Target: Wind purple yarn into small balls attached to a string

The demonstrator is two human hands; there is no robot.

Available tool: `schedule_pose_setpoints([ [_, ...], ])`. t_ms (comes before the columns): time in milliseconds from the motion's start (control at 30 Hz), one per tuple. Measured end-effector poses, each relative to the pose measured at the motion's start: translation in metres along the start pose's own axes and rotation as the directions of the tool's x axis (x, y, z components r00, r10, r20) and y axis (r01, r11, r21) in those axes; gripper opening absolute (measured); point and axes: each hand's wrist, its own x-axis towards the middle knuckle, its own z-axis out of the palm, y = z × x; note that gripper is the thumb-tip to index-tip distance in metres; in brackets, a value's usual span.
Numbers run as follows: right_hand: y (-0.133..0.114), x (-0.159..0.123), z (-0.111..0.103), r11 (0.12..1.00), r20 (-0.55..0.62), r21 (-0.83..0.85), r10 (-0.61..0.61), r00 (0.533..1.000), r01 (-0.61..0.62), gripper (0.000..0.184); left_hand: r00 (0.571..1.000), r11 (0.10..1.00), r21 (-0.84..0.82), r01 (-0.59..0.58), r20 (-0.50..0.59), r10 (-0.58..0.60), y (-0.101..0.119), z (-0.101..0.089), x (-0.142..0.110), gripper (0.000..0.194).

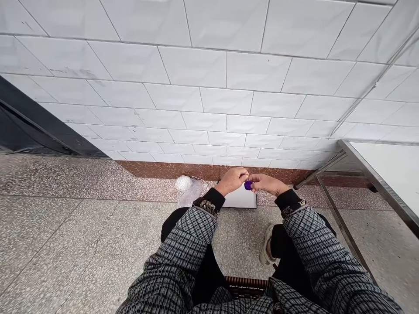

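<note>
Both of my hands meet in front of me, above a shallow white tray (238, 200) with a dark rim on the floor. Between the fingertips of my right hand (266, 184) is a small, roundish purple yarn piece (248, 186); whether it is wound or crocheted is too small to tell. My left hand (233, 179) is closed in a pinch just beside it, the fingertips almost touching the right ones. What the left fingers pinch cannot be made out. To the left of the tray lies a ball of white yarn (183, 183), partly against a clear plastic bag (194, 194).
A white-tiled wall (225, 104) with a reddish-brown skirting (157, 169) rises close ahead. At right stands a metal-framed table (386, 174), its legs near my right arm. A dark panel (39, 117) is at left. My shoe (267, 248) rests on the speckled floor (98, 235).
</note>
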Motion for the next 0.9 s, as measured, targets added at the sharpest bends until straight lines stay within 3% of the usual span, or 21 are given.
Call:
schedule_pose_setpoints([
  [67,-0.004,-0.005,-0.001,0.987,0.059,0.155,-0.038,0.998,0.028,0.026,0.998,0.998,-0.014,0.058,-0.026,-0.059,-0.001,-0.001,0.001,0.017],
  [100,-0.006,-0.007,-0.001,0.966,0.035,0.251,-0.07,0.997,0.059,0.028,0.995,0.995,-0.018,0.095,-0.036,-0.096,-0.002,0.0,0.001,0.018],
  [200,-0.009,-0.006,-0.004,0.865,-0.132,0.467,-0.138,0.982,0.185,0.028,0.99,0.99,0.001,0.138,-0.04,-0.138,-0.005,0.006,0.002,0.021],
  [300,-0.006,0.001,-0.007,0.804,-0.294,0.515,-0.159,0.943,0.296,0.026,0.998,0.999,0.016,0.045,0.043,-0.046,-0.004,0.012,0.001,0.021],
  [400,0.0,0.008,-0.008,0.878,-0.361,0.394,-0.123,0.924,0.27,0.026,0.99,0.998,-0.007,-0.06,0.131,0.061,-0.001,0.014,-0.001,0.02],
  [467,0.004,0.009,-0.007,0.967,-0.366,0.191,-0.09,0.926,0.169,0.025,0.989,0.997,-0.007,-0.083,0.12,0.083,0.0,0.012,-0.001,0.019],
  [533,0.004,0.006,-0.005,0.998,-0.279,-0.027,-0.062,0.958,0.057,0.024,0.997,0.999,0.009,-0.047,0.056,0.047,0.001,0.009,-0.001,0.019],
  [600,0.002,0.0,-0.003,0.993,-0.093,-0.118,-0.033,0.995,0.022,0.022,0.999,0.999,0.022,0.036,-0.024,-0.036,0.0,0.006,0.0,0.019],
  [633,0.0,-0.003,-0.002,0.996,0.004,-0.086,-0.037,0.999,0.037,0.022,0.995,0.996,0.022,0.082,-0.051,-0.081,-0.001,0.005,0.001,0.02],
  [700,-0.005,-0.007,-0.002,0.992,0.042,0.085,-0.101,0.994,0.097,0.025,0.989,0.99,0.011,0.139,-0.05,-0.139,-0.002,0.004,0.001,0.021],
  [800,-0.007,-0.006,-0.004,0.928,-0.066,0.333,-0.152,0.986,0.166,0.031,0.986,0.986,-0.006,0.167,-0.022,-0.167,-0.001,0.006,0.002,0.019],
  [900,-0.005,0.0,-0.007,0.869,-0.19,0.442,-0.15,0.97,0.221,0.032,0.987,0.987,-0.006,0.16,0.022,-0.16,0.001,0.009,0.002,0.017],
])
